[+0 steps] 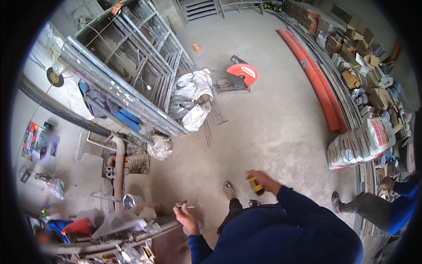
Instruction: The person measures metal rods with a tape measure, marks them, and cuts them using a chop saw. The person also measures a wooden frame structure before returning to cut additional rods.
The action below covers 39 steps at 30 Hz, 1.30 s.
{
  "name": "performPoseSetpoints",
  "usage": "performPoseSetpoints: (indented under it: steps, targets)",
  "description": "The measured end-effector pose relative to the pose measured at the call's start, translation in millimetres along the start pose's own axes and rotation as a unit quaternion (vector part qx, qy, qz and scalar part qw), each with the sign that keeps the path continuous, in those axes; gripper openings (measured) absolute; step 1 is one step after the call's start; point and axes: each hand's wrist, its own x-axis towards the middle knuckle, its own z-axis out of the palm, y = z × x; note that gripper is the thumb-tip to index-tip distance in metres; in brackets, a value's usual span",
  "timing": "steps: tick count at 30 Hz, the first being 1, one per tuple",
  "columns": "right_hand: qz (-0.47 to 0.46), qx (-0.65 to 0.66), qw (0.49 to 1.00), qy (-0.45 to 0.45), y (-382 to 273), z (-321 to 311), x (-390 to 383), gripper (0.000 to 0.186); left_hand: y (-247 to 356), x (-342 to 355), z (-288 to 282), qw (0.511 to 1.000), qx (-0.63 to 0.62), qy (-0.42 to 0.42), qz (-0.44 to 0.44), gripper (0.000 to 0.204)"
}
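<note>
My right hand (267,181) is closed around a yellow and black tape measure (256,186), held out in front of my body above the concrete floor. No drawn-out blade shows on it. Low on the left, my left hand (185,216) is raised with its fingers pinched on a thin, short white stick (190,207). The stick is too small for me to tell its kind. Ahead on the floor stands a chop saw with a red guard (246,74), out of reach of both hands.
Scaffold frames (145,57) lean at the left beside white sacks (193,94). Orange pipes (314,79) lie along the right, near stacked bags (362,141) and piled boxes. An open floor pit holds a pipe (118,163). A co-worker's blue sleeve (404,202) shows at lower right.
</note>
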Motion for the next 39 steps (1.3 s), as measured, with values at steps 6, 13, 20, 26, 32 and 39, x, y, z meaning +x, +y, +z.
performPoseSetpoints:
  steps: [6,13,20,26,32,39]
  targets:
    - [-0.008,0.245,0.922,0.299,35,-160,-5,0.025,7,160,-3,0.99,-0.139,0.019,0.011,0.015]
    - [0.024,0.286,0.871,0.398,135,-175,-78,0.016,53,257,49,0.993,-0.108,-0.031,0.037,0.021]
    - [0.17,-0.078,0.952,0.241,186,-90,-113,0.021,108,296,192,0.98,-0.166,-0.073,0.083,0.027]
    - [0.135,0.05,0.955,0.258,132,-147,-70,0.021,129,298,316,0.972,-0.176,-0.14,0.074,0.029]
    - [0.098,0.17,0.916,0.35,55,-327,21,0.023,159,276,467,0.966,-0.139,-0.207,0.069,0.023]
    - [-0.123,0.105,0.931,0.326,-147,-443,95,0.028,177,283,628,0.945,-0.147,-0.291,0.039,0.018]
